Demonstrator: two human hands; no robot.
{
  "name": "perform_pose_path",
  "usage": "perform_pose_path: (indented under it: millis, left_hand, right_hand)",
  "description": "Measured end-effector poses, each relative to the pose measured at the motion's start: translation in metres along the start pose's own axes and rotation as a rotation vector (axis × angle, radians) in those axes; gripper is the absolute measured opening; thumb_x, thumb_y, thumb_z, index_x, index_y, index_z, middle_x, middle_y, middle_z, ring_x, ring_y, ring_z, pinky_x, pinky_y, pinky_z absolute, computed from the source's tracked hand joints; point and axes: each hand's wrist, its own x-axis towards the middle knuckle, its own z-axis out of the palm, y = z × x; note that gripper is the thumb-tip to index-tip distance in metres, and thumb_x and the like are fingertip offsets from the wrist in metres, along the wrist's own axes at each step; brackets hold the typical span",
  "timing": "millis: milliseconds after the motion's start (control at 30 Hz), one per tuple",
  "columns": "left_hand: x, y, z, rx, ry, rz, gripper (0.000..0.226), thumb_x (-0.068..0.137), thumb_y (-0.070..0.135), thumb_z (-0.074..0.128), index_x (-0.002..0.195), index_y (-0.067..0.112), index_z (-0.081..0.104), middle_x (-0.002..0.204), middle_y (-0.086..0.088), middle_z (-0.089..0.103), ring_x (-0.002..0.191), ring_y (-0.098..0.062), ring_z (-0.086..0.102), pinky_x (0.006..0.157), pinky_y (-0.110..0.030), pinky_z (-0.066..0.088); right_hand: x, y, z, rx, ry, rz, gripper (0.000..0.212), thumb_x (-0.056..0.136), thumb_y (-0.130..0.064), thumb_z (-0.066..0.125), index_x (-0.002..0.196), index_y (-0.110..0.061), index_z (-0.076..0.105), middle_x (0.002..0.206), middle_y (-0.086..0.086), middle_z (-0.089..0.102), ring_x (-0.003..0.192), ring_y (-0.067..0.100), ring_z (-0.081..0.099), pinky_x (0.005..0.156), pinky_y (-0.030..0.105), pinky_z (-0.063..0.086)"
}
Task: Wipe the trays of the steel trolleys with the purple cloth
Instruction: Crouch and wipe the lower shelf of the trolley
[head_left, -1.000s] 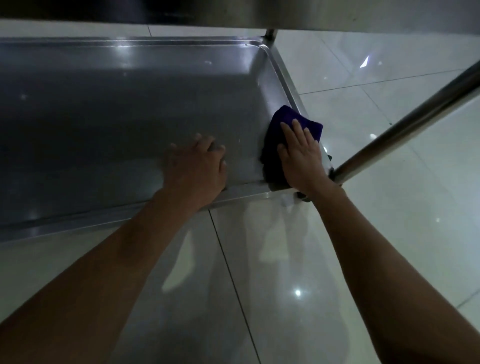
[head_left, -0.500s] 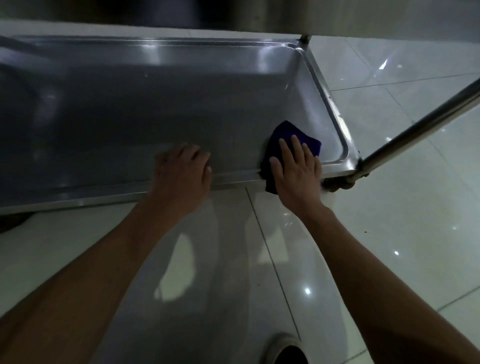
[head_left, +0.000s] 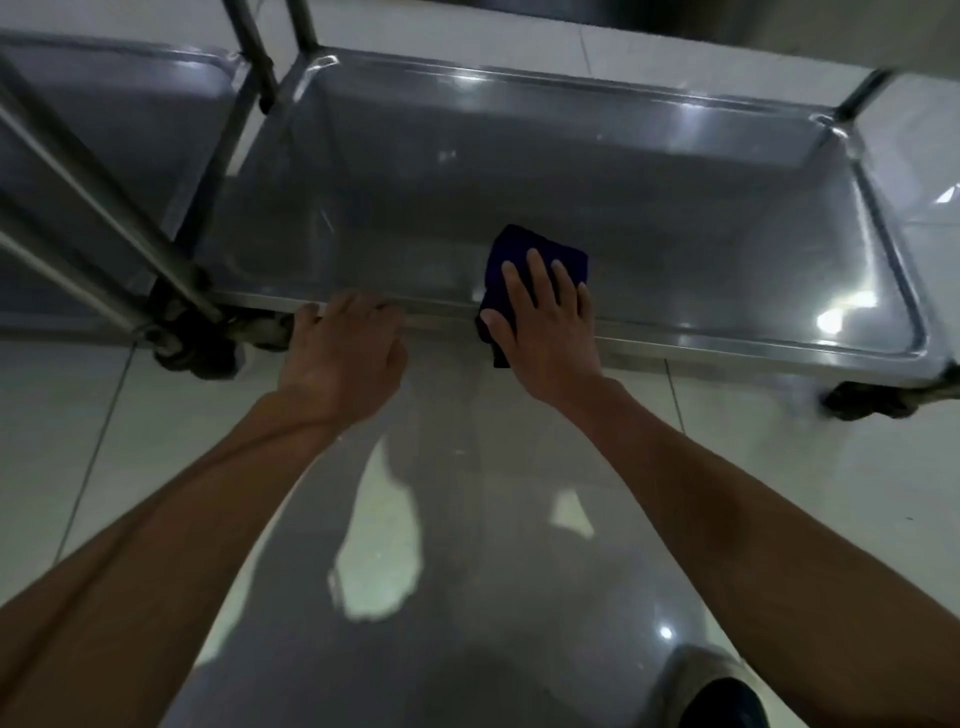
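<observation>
The tray (head_left: 649, 208) has lots of bare room to the right of the purple cloth (head_left: 530, 249) and behind it, all the way to the raised rim. To the left, the floor of the tray is bare up to the corner. There, slanted steel poles (head_left: 104, 192) cross over the left end and block the way. A second tray (head_left: 119, 114) sits just beside, past the poles. Wheels (head_left: 208, 348) stick out below the near edge. The tiled floor (head_left: 779, 519) in front is open.
</observation>
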Motion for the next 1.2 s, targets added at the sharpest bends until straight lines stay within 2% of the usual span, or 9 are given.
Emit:
perform_pose_path:
  millis: [167, 267, 433, 600, 700, 900, 1000, 1100, 1200]
  left_hand:
    - [-0.028, -0.049, -0.005, 0.017, 0.013, -0.041, 0.041, 0.095, 0.035, 0.050, 0.133, 0.021, 0.058, 0.131, -0.005, 0.058, 0.123, -0.030, 0.049, 0.097, -0.049, 0.039]
    - [-0.039, -0.069, -0.009, 0.021, 0.015, -0.086, 0.037, 0.097, 0.035, 0.048, 0.129, 0.021, 0.060, 0.128, -0.002, 0.060, 0.120, -0.028, 0.051, 0.096, -0.047, 0.040]
    - [-0.058, -0.088, -0.017, -0.063, -0.044, -0.149, 0.045, 0.101, 0.037, 0.042, 0.144, 0.026, 0.049, 0.142, 0.002, 0.053, 0.130, -0.023, 0.046, 0.104, -0.043, 0.039]
    - [-0.085, -0.107, -0.038, -0.120, -0.091, -0.243, 0.037, 0.099, 0.035, 0.045, 0.131, 0.023, 0.060, 0.129, -0.002, 0.063, 0.120, -0.026, 0.055, 0.098, -0.040, 0.043]
    - [-0.111, -0.121, -0.070, -0.226, -0.083, -0.307, 0.033, 0.097, 0.033, 0.047, 0.121, 0.023, 0.066, 0.119, -0.003, 0.068, 0.109, -0.030, 0.061, 0.091, -0.044, 0.049]
    - [-0.167, -0.121, -0.158, -0.325, -0.164, -0.328, 0.034, 0.100, 0.033, 0.047, 0.126, 0.023, 0.065, 0.124, -0.004, 0.066, 0.112, -0.028, 0.058, 0.091, -0.041, 0.044]
    - [-0.186, -0.119, -0.216, -0.351, -0.173, -0.349, 0.039, 0.101, 0.035, 0.046, 0.136, 0.022, 0.060, 0.134, -0.004, 0.062, 0.118, -0.028, 0.056, 0.094, -0.040, 0.042]
    - [-0.207, -0.123, -0.283, -0.342, -0.177, -0.370, 0.036, 0.100, 0.033, 0.047, 0.129, 0.019, 0.064, 0.128, -0.006, 0.065, 0.114, -0.029, 0.057, 0.092, -0.044, 0.046]
    - [-0.231, -0.134, -0.355, -0.306, -0.202, -0.400, 0.035, 0.100, 0.032, 0.046, 0.126, 0.017, 0.064, 0.125, -0.005, 0.065, 0.114, -0.030, 0.056, 0.092, -0.045, 0.045]
  right_hand:
    - [0.019, -0.065, 0.012, -0.080, -0.007, -0.143, 0.068, 0.101, -0.061, 0.021, 0.158, -0.025, 0.010, 0.166, 0.007, 0.006, 0.152, 0.033, 0.006, 0.122, 0.053, 0.011]
    - [0.029, -0.097, 0.017, -0.082, -0.006, -0.226, 0.065, 0.102, -0.051, 0.036, 0.158, -0.025, 0.015, 0.166, 0.007, 0.009, 0.152, 0.031, 0.009, 0.122, 0.050, 0.013]
    - [0.037, -0.126, 0.017, -0.085, 0.011, -0.345, 0.062, 0.101, -0.033, 0.048, 0.156, -0.024, 0.022, 0.165, 0.005, 0.015, 0.150, 0.031, 0.014, 0.121, 0.047, 0.018]
    - [0.040, -0.180, -0.004, 0.027, -0.101, -0.509, 0.060, 0.098, -0.022, 0.051, 0.154, -0.022, 0.031, 0.162, 0.002, 0.026, 0.146, 0.026, 0.028, 0.115, 0.040, 0.025]
    - [0.018, -0.200, -0.038, 0.143, -0.184, -0.516, 0.059, 0.095, -0.019, 0.054, 0.152, -0.020, 0.038, 0.158, 0.002, 0.035, 0.139, 0.026, 0.040, 0.111, 0.036, 0.031]
    - [-0.062, -0.211, -0.129, 0.256, -0.240, -0.434, 0.057, 0.097, -0.019, 0.055, 0.151, -0.020, 0.039, 0.157, 0.000, 0.037, 0.140, 0.020, 0.038, 0.113, 0.038, 0.033]
    - [-0.096, -0.224, -0.188, 0.314, -0.264, -0.375, 0.055, 0.097, -0.019, 0.057, 0.150, -0.020, 0.042, 0.156, 0.001, 0.040, 0.140, 0.020, 0.040, 0.113, 0.038, 0.034]
    - [-0.128, -0.243, -0.252, 0.422, -0.221, -0.347, 0.051, 0.094, -0.014, 0.063, 0.144, -0.014, 0.050, 0.149, 0.006, 0.048, 0.131, 0.025, 0.051, 0.108, 0.040, 0.042]
    - [-0.148, -0.268, -0.324, 0.422, -0.258, -0.336, 0.052, 0.095, -0.017, 0.063, 0.145, -0.017, 0.049, 0.150, 0.003, 0.048, 0.130, 0.023, 0.051, 0.109, 0.038, 0.042]
